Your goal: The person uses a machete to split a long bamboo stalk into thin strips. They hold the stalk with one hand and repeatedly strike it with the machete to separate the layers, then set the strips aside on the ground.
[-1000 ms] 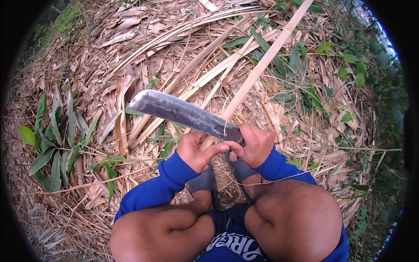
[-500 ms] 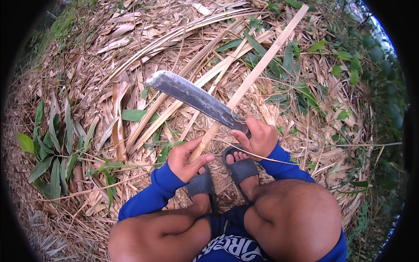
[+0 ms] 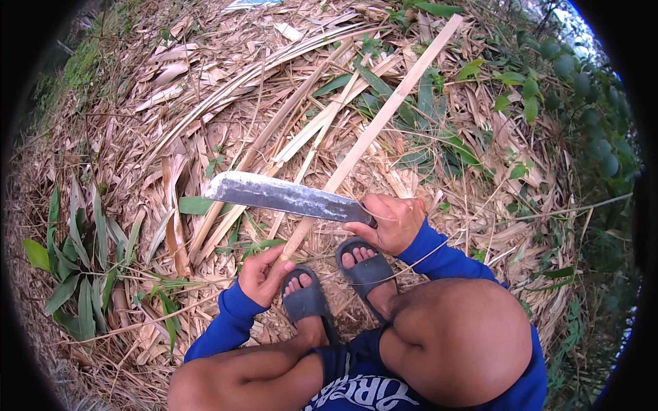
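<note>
Apparently trimming: the left hand (image 3: 259, 277) pinches the wooden strip's (image 3: 382, 120) near end, the right hand (image 3: 396, 222) clasps the knife (image 3: 288, 194) across it; the next move calls for steadiness.

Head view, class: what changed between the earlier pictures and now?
The left hand moved down-left in view, away from the right hand, pulling the long, pale, flat, wood-like strip along. The left still holds it; the right still grips the broad, dark metal knife.

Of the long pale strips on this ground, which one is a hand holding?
The strip that the left hand grips at its lower end; the knife crosses over it in view. No hand touches the other strips.
</note>
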The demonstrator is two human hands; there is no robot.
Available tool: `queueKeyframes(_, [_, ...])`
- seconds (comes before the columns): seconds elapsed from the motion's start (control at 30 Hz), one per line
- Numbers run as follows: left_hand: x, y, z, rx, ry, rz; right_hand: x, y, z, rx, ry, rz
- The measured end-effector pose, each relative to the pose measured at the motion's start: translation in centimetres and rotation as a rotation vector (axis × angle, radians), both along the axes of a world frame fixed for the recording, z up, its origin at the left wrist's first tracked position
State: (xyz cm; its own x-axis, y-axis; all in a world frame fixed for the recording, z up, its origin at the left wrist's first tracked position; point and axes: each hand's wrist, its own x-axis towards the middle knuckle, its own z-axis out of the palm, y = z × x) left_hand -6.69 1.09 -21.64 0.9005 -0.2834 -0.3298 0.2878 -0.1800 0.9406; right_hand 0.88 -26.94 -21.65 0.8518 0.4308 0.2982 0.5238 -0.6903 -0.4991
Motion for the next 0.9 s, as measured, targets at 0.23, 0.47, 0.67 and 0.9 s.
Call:
queueKeyframes(0.23, [-1.3,1.3,0.0,-0.080,0.149,0.057,3.8,-4.1,-0.2,-0.008,-0.067,-0.283])
queueKeyframes(0.47, [-2.4,2.5,-0.7,-0.076,0.146,0.019,2.3,-3.7,0.8,-0.066,-0.084,-0.127])
queueKeyframes(0.67, [-3.4,3.6,0.4,-0.158,0.222,0.028,4.6,-6.6,1.3,0.018,-0.025,-0.317])
queueKeyframes(0.9, [-5.1,5.9,-0.5,-0.092,0.203,0.063,5.8,-8.6,1.1,0.009,-0.107,-0.283])
